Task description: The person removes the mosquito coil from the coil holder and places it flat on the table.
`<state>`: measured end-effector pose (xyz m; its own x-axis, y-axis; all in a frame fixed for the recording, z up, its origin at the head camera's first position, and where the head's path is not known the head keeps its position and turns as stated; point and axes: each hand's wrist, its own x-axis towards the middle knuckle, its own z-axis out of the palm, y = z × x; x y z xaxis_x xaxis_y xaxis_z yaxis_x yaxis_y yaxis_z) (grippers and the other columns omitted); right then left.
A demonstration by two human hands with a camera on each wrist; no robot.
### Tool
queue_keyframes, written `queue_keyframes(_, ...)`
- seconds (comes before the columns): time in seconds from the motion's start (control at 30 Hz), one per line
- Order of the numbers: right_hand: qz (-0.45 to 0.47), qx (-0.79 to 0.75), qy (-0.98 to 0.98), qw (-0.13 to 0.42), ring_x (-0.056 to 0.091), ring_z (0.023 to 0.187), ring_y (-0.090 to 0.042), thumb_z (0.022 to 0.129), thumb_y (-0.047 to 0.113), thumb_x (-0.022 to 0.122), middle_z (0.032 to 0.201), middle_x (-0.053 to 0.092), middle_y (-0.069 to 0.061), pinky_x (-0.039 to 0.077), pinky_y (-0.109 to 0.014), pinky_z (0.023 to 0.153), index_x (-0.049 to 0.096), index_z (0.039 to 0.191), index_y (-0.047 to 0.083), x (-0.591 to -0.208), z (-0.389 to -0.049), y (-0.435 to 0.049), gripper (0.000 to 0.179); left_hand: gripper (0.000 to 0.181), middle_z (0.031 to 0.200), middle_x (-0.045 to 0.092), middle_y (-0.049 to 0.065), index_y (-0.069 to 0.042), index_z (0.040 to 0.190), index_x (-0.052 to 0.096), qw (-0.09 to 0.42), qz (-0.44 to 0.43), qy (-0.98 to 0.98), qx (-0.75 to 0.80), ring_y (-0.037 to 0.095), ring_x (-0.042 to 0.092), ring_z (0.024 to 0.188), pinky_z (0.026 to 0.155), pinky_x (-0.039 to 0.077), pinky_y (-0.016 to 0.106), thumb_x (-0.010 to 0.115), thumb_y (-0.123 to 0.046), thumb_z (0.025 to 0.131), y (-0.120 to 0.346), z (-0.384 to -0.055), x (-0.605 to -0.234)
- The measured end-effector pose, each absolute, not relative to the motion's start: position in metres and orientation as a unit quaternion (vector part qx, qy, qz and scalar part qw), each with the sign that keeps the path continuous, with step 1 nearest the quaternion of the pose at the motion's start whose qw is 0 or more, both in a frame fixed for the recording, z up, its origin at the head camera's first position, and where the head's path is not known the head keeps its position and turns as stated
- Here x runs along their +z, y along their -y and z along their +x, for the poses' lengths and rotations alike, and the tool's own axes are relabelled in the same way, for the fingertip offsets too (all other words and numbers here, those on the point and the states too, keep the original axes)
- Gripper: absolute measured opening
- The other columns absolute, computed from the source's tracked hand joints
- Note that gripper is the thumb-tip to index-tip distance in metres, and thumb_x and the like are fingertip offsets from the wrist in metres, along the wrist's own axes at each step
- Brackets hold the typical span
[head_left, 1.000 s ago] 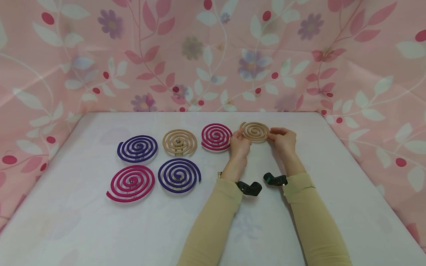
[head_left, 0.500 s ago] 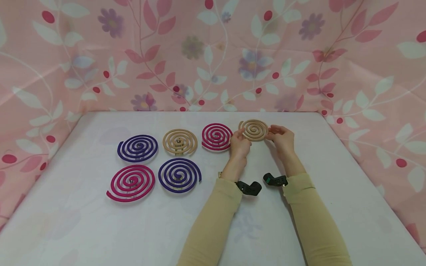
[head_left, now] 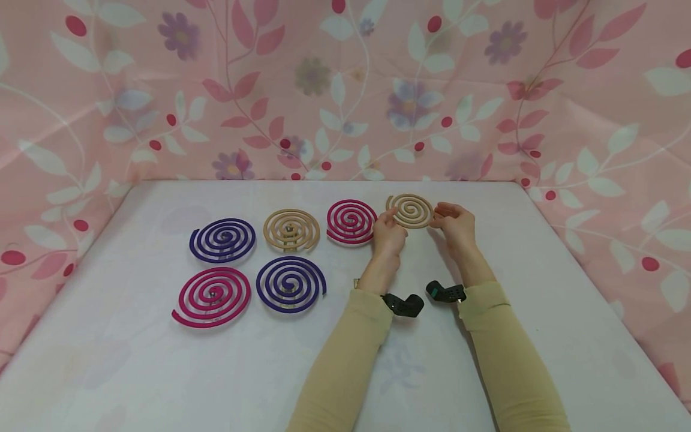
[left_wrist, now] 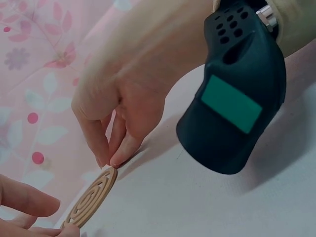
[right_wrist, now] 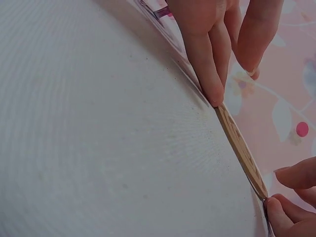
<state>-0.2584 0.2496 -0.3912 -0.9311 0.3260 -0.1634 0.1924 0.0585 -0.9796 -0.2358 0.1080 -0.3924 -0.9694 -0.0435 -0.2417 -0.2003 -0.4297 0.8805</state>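
A tan mosquito coil (head_left: 410, 210) is at the back of the table, right of a pink mosquito coil (head_left: 352, 222). My left hand (head_left: 390, 234) holds its left edge, close beside the pink coil. My right hand (head_left: 456, 225) pinches its right edge. In the left wrist view the right hand's (left_wrist: 121, 106) thumb and fingertips meet at the rim of the tan coil (left_wrist: 89, 197). The tan coil (right_wrist: 239, 148) appears nearly edge-on in the right wrist view, between the two hands' fingertips. What lies beneath it is hidden.
To the left are a purple coil (head_left: 223, 241), another tan coil (head_left: 291, 230), a second pink coil (head_left: 213, 297) and a second purple coil (head_left: 291, 285), with small stands showing beneath. Pink floral cloth (head_left: 345, 90) hangs behind the white table (head_left: 162, 384).
The tan coil has shifted slightly left and away from me, and my right hand has moved slightly left with it. My left hand and the other coils look unchanged.
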Motion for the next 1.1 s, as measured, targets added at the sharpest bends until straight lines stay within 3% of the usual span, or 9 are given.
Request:
queue_keyframes(0.3, -0.181, 0.668, 0.721, 0.048, 0.054, 0.132, -0.029, 0.085, -0.018, 0.056, 0.143, 0.049, -0.023, 0.051, -0.026, 0.101, 0.047, 0.143, -0.005, -0.392, -0.262, -0.246, 0.060, 0.068, 0.141, 0.056, 0.021, 0.000, 0.135, 0.057, 0.046, -0.121, -0.532, 0.837, 0.031, 0.052, 0.128, 0.077, 0.043, 0.022, 0.043, 0.025, 0.073, -0.104, -0.238, -0.393)
queue_keyframes(0.4, -0.181, 0.663, 0.724, 0.049, 0.056, 0.129, -0.027, 0.084, -0.018, 0.056, 0.141, 0.050, -0.022, 0.053, -0.021, 0.094, 0.048, 0.143, -0.005, -0.391, -0.262, -0.245, 0.060, 0.068, 0.140, 0.057, 0.020, -0.001, 0.134, 0.057, 0.045, -0.123, -0.532, 0.837, 0.030, 0.053, 0.127, 0.077, 0.044, 0.023, 0.044, 0.024, 0.073, -0.104, -0.238, -0.393)
queue_keyframes(0.5, -0.178, 0.664, 0.724, 0.060, 0.059, 0.121, -0.024, 0.083, -0.018, 0.057, 0.132, 0.055, -0.018, 0.055, -0.016, 0.082, 0.050, 0.141, -0.006, -0.387, -0.261, -0.245, 0.059, 0.063, 0.139, 0.057, 0.022, 0.000, 0.135, 0.057, 0.041, -0.120, -0.533, 0.837, 0.032, 0.054, 0.126, 0.077, 0.044, 0.025, 0.046, 0.022, 0.077, -0.104, -0.239, -0.390)
queue_keyframes(0.6, -0.168, 0.678, 0.711, 0.082, 0.060, 0.114, -0.021, 0.082, -0.020, 0.058, 0.117, 0.061, -0.008, 0.053, -0.013, 0.075, 0.055, 0.135, -0.006, -0.380, -0.259, -0.244, 0.055, 0.056, 0.142, 0.054, 0.024, 0.000, 0.136, 0.056, 0.043, -0.106, -0.538, 0.835, 0.033, 0.053, 0.130, 0.087, 0.049, 0.028, 0.049, 0.018, 0.083, -0.106, -0.237, -0.384)
queue_keyframes(0.77, -0.142, 0.720, 0.673, 0.097, 0.063, 0.105, -0.013, 0.083, -0.021, 0.058, 0.103, 0.063, 0.004, 0.053, -0.013, 0.079, 0.061, 0.122, 0.001, -0.366, -0.252, -0.240, 0.045, 0.049, 0.147, 0.052, 0.020, -0.005, 0.133, 0.061, 0.037, -0.081, -0.562, 0.822, 0.029, 0.049, 0.137, 0.110, 0.045, 0.039, 0.053, 0.011, 0.087, -0.106, -0.234, -0.369)
queue_keyframes(0.93, -0.133, 0.746, 0.643, 0.108, 0.064, 0.100, -0.012, 0.083, -0.021, 0.059, 0.098, 0.067, 0.004, 0.055, -0.014, 0.078, 0.061, 0.122, -0.002, -0.357, -0.247, -0.238, 0.044, 0.047, 0.144, 0.057, 0.009, -0.007, 0.130, 0.063, 0.043, -0.067, -0.579, 0.812, 0.021, 0.054, 0.132, 0.109, 0.046, 0.036, 0.059, 0.008, 0.086, -0.101, -0.228, -0.359)
queue_keyframes(1.1, -0.124, 0.768, 0.617, 0.116, 0.065, 0.098, -0.012, 0.083, -0.022, 0.058, 0.095, 0.070, 0.005, 0.056, -0.015, 0.079, 0.059, 0.124, -0.006, -0.352, -0.246, -0.239, 0.044, 0.050, 0.139, 0.061, 0.012, -0.008, 0.133, 0.061, 0.057, -0.041, -0.597, 0.799, 0.025, 0.060, 0.126, 0.109, 0.046, 0.039, 0.060, 0.006, 0.086, -0.086, -0.221, -0.351)
